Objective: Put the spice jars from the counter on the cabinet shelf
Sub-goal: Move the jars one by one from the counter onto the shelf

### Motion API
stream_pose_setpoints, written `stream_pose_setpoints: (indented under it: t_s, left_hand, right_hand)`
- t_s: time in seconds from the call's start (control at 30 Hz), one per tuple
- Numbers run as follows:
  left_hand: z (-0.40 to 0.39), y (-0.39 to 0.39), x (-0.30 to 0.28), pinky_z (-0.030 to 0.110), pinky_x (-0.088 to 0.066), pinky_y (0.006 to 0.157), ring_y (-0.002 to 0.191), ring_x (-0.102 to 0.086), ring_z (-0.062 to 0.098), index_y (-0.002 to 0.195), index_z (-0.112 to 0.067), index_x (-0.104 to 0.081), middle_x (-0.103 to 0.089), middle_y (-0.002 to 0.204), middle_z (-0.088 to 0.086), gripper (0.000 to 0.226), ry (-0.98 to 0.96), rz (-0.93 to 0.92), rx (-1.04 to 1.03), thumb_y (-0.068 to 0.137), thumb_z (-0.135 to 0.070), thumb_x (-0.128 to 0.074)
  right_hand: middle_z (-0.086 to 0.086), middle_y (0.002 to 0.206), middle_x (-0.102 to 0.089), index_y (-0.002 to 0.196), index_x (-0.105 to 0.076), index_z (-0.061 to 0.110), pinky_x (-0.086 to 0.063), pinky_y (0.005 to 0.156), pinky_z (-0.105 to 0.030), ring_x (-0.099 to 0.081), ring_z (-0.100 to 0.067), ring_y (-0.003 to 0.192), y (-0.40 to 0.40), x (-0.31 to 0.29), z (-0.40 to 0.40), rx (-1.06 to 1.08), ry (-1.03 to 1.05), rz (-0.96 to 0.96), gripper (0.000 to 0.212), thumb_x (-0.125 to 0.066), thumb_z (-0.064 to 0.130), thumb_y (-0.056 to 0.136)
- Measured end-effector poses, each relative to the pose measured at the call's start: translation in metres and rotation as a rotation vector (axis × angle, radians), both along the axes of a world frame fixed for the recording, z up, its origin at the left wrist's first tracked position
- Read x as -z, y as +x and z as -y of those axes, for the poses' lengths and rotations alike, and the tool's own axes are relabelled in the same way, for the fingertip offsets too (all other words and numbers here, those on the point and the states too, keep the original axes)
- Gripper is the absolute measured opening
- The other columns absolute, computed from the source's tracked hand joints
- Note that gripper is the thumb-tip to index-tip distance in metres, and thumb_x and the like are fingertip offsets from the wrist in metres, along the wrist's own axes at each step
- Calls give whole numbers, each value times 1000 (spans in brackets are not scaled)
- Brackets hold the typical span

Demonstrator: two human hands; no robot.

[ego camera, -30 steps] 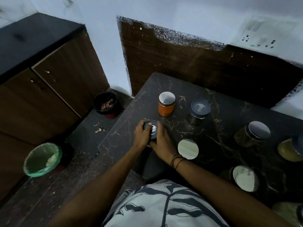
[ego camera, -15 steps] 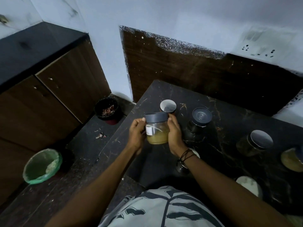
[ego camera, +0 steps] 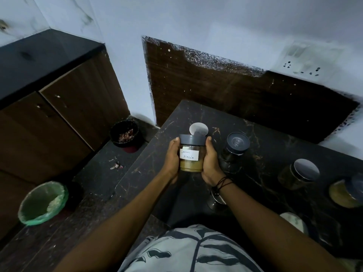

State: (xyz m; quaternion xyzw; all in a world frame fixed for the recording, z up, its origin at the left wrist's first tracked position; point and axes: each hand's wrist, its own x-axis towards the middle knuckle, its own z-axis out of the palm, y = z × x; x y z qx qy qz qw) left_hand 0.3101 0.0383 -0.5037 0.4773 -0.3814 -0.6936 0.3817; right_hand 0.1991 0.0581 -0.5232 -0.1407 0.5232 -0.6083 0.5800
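A dim kitchen corner: at far left a black-topped cabinet [ego camera: 59, 107] with wooden doors stands against a pale wall, and on the dark floor below sit two bins, a green-lined one [ego camera: 42, 203] and a black one [ego camera: 125, 133]. To the right a dark marble counter [ego camera: 265, 154] runs under a brown wood panel [ego camera: 235, 95], with a socket plate [ego camera: 306, 63] on the wall above. The left hand [ego camera: 172, 160] and right hand [ego camera: 210, 161] grip one jar [ego camera: 191, 154] between them, upright, lifted above the counter's left end; it has a grey lid and a handwritten label. Six more jars stand on the counter: one behind the held jar, one just right of it, one under the right wrist, three towards the right edge.
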Motion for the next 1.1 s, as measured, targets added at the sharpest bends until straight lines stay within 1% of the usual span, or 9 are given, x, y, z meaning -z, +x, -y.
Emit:
stream_pose_setpoints:
  t_s: [0.17, 0.3, 0.37, 0.43, 0.53, 0.77, 0.87, 0.97, 1.1]
  left_hand:
    - [8, -7, -23, 61, -47, 100, 118, -57, 47, 132, -5, -48, -60, 126, 30, 47, -68, -33, -18, 102, -39, -36]
    - [35, -20, -76, 58, -46, 101, 118, -56, 47, 131, -2, -47, -57, 128, 32, 45, -186, -124, -12, 102, -36, -39]
    - [53, -30, -119, 50, -51, 92, 108, -61, 41, 131, -2, -47, -58, 125, 31, 46, -269, -188, 15, 102, -36, -40]
    - [69, -40, -166, 43, -52, 84, 101, -61, 34, 130, 0, -49, -60, 118, 29, 48, -382, -245, 48, 101, -38, -42]
    - [84, -54, -238, 50, -52, 93, 109, -64, 38, 128, -4, -53, -63, 123, 26, 53, -513, -264, 85, 98, -46, -42]
    - [102, -81, -374, 41, -56, 79, 109, -66, 34, 125, -13, -55, -67, 120, 18, 48, -771, -293, 107, 99, -49, -37]
    - [109, -91, -419, 42, -57, 83, 107, -68, 30, 125, -14, -58, -71, 117, 13, 49, -827, -330, 125, 100, -51, -37]
    - [119, -103, -458, 37, -59, 80, 104, -70, 24, 125, -16, -56, -71, 115, 10, 50, -906, -336, 116, 98, -55, -39]
    - [137, -121, -498, 36, -57, 78, 96, -69, 20, 111, -23, -57, -70, 110, 8, 43, -946, -312, 86, 97, -58, -38]
  right_hand:
    - [-19, 122, -66, 135, -48, 17, -53, 95, -54, -67, -35, 107, -2, -22, 2, 65, -43, -149, 58, -30, 59, 99]
    - [-11, 109, -69, 119, -53, 13, -58, 76, -36, -69, -25, 96, -16, -71, 19, 105, -306, -248, 41, -47, 45, 94]
    - [-6, 101, -70, 114, -56, 17, -56, 70, -31, -70, -20, 91, -29, -116, 31, 98, -454, -281, 33, -51, 37, 89]
    - [-6, 100, -70, 106, -61, 23, -54, 73, -35, -69, -21, 91, -42, -163, 43, 77, -559, -318, 24, -53, 34, 86]
    - [-7, 105, -69, 107, -62, 24, -53, 79, -39, -66, -23, 98, -56, -238, 53, 99, -669, -425, 30, -54, 40, 83]
    - [-2, 116, -68, 120, -58, 26, -59, 73, -30, -69, -12, 99, -78, -380, 59, 161, -879, -651, 30, -47, 37, 93]
    - [-3, 115, -66, 118, -52, 23, -57, 72, -27, -69, -11, 96, -87, -421, 64, 290, -904, -683, 24, -51, 32, 96]
    - [2, 103, -65, 107, -50, 23, -52, 73, -29, -64, -15, 92, -97, -460, 71, 409, -872, -786, 21, -53, 40, 95]
    - [3, 100, -62, 104, -55, 23, -51, 75, -32, -61, -16, 90, -112, -504, 90, 506, -812, -950, 21, -51, 43, 96]
